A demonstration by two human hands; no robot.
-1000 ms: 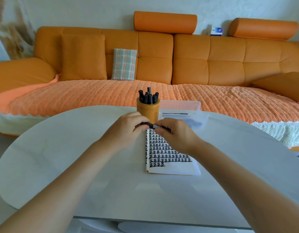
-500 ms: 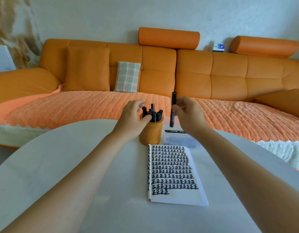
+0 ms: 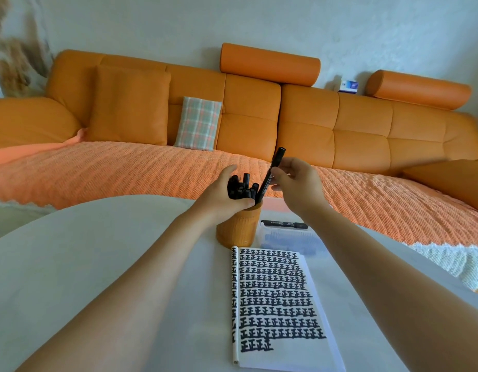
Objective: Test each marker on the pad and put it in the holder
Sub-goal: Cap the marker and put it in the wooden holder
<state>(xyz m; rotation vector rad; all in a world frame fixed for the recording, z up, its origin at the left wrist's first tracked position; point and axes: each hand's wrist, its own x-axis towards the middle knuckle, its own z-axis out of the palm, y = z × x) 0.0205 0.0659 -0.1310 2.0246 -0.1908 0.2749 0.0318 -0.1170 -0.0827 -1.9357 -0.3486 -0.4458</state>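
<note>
While the right hand lowers a marker, step: drop-in phase, tested marker going into the holder.
Right hand [image 3: 297, 183]: pinching the black marker [image 3: 272, 171] mid-barrel, marker tilted, cap end up, lower end at the holder rim on the right side.
Left hand [image 3: 221, 194]: wrapped over the holder's top, thumb at the rim, fingers pushing the bundle of stored markers [image 3: 241, 187] to the left; looks like it is making a gap.
Holder [image 3: 239, 228]: orange cylinder, upright on the surface [image 3: 71, 264], just behind the pad; near full.
Pad [image 3: 278, 304]: lying flat, most of the page covered with rows of black test marks, last row short, blank strip at the bottom.
Remaining marker [image 3: 284, 224]: one black marker lying flat to the right of the holder, on what looks like a clear plastic bag [image 3: 286, 238]; contents of the bag cannot be told.
Progress: judged late, most markers already stored.
Next move calls for: sliding the tilted marker straight down into the gap, releasing it, then reaching right for the lying marker, uncapping it, marking the short row.
Risk: tight bundle may block entry; holder could tip if pushed sideways.
</note>
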